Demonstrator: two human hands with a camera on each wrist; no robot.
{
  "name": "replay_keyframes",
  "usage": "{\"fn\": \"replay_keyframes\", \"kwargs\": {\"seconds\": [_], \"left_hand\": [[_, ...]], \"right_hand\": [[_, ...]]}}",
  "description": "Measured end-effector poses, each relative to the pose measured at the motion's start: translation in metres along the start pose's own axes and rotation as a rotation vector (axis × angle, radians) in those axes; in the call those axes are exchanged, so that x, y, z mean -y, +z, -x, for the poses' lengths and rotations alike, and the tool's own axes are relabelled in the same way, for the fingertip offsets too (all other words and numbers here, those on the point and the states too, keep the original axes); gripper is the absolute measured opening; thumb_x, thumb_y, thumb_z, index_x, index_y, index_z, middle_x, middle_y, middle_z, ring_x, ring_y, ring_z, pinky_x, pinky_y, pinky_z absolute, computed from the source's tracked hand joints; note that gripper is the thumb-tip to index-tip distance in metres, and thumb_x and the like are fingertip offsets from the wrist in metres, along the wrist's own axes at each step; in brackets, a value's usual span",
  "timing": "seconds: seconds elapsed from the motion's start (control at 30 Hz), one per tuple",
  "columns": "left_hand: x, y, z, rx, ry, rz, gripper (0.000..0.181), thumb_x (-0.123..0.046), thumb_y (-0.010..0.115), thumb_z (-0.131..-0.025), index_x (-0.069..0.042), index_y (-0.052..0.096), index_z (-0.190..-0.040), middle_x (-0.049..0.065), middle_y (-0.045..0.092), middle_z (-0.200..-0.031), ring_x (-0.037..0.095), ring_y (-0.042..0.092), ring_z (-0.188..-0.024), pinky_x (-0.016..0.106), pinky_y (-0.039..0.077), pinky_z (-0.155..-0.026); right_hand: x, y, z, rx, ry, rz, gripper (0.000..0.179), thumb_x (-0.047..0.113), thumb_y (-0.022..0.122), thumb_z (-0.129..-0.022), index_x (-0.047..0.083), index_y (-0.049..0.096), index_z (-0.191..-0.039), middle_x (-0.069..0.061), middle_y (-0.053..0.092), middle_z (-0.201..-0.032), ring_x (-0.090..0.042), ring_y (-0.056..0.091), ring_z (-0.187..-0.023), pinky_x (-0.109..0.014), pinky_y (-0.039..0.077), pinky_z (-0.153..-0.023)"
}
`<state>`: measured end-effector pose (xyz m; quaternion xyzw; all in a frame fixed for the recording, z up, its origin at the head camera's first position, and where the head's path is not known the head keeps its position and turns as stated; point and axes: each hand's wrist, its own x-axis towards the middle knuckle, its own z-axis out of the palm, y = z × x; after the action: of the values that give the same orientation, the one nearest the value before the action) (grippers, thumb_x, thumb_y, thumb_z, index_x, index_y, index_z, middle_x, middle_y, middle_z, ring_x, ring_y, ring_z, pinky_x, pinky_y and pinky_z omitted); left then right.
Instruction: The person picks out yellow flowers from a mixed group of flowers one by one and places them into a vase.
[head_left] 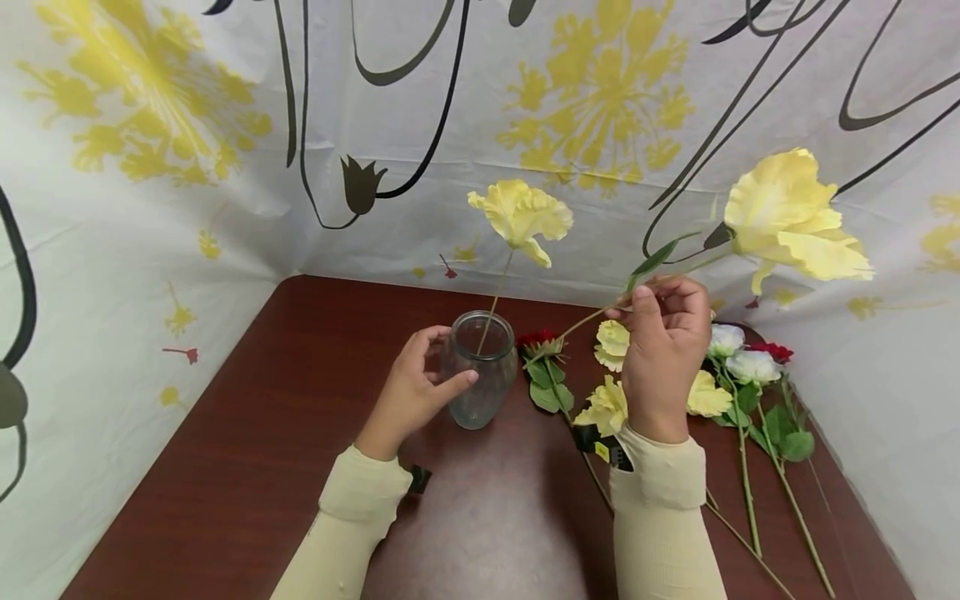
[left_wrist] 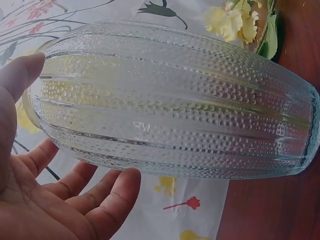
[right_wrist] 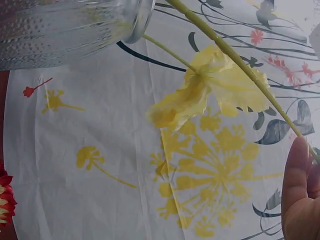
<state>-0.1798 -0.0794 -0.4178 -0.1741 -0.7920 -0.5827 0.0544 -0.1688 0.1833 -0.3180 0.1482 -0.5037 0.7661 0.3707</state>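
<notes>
Clock centred on vase in head view, 12 at far side. Glass vase (head_left: 477, 404) upright on dark red table (head_left: 300, 417); one yellow flower (head_left: 525, 215) stands inside, bloom above rim toward 1 o'clock. Left hand (head_left: 414, 390) at 9 o'clock, thumb and spread fingers around vase. Right hand (head_left: 666, 354) at 3 o'clock, fingers clamped on stem of second yellow flower (head_left: 795, 221), bloom toward 2 o'clock, stem outside vase. Red flower (head_left: 538, 337) near vase, 3 o'clock.
</notes>
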Motion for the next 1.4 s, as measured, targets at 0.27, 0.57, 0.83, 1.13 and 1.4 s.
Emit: {"fn": "replay_keyframes", "kwargs": {"seconds": [0.27,0.57,0.83,1.13,1.4], "left_hand": [[0.001,0.0,-0.001,0.002,0.012,-0.004,0.068,-0.033,0.081,-0.084,-0.017,0.046,-0.141,0.002,0.048,-0.134,0.019,0.051,-0.121,0.043,0.054,-0.085],[-0.001,0.001,-0.001,-0.005,0.008,-0.003,0.067,-0.029,0.081,-0.084,-0.015,0.046,-0.14,0.003,0.048,-0.134,0.02,0.051,-0.12,0.042,0.054,-0.084],[-0.004,0.002,0.001,0.001,0.0,0.016,0.067,-0.028,0.081,-0.085,-0.014,0.046,-0.14,0.005,0.048,-0.135,0.022,0.05,-0.122,0.046,0.054,-0.085],[0.002,0.002,0.0,-0.008,0.012,-0.003,0.067,-0.036,0.081,-0.084,-0.019,0.047,-0.139,0.001,0.049,-0.133,0.019,0.05,-0.12,0.044,0.054,-0.083],[0.002,0.001,-0.001,-0.018,0.006,-0.015,0.067,-0.034,0.081,-0.084,-0.018,0.047,-0.139,0.001,0.048,-0.133,0.019,0.05,-0.12,0.044,0.054,-0.084]], "right_hand": [[0.0,0.01,-0.005,-0.028,0.065,-0.021,0.028,-0.005,0.059,-0.095,-0.003,0.046,-0.12,-0.016,0.048,-0.096,-0.027,0.06,-0.077,-0.033,0.056,-0.066],[-0.008,0.028,-0.017,-0.03,0.057,-0.047,0.028,-0.006,0.06,-0.094,-0.003,0.046,-0.118,-0.014,0.048,-0.093,-0.028,0.06,-0.076,-0.034,0.056,-0.068],[-0.03,0.027,-0.007,0.041,0.079,0.042,0.023,-0.006,0.057,-0.096,0.0,0.048,-0.116,-0.012,0.051,-0.092,-0.027,0.06,-0.078,-0.033,0.055,-0.072],[-0.053,0.024,0.017,0.263,0.155,0.241,0.019,0.004,0.059,-0.099,0.003,0.049,-0.114,-0.011,0.055,-0.092,-0.026,0.061,-0.081,-0.037,0.053,-0.076],[-0.06,0.025,0.025,0.36,0.222,0.359,0.011,0.008,0.057,-0.101,-0.002,0.055,-0.106,-0.014,0.058,-0.092,-0.024,0.061,-0.08,-0.032,0.051,-0.071]]}}
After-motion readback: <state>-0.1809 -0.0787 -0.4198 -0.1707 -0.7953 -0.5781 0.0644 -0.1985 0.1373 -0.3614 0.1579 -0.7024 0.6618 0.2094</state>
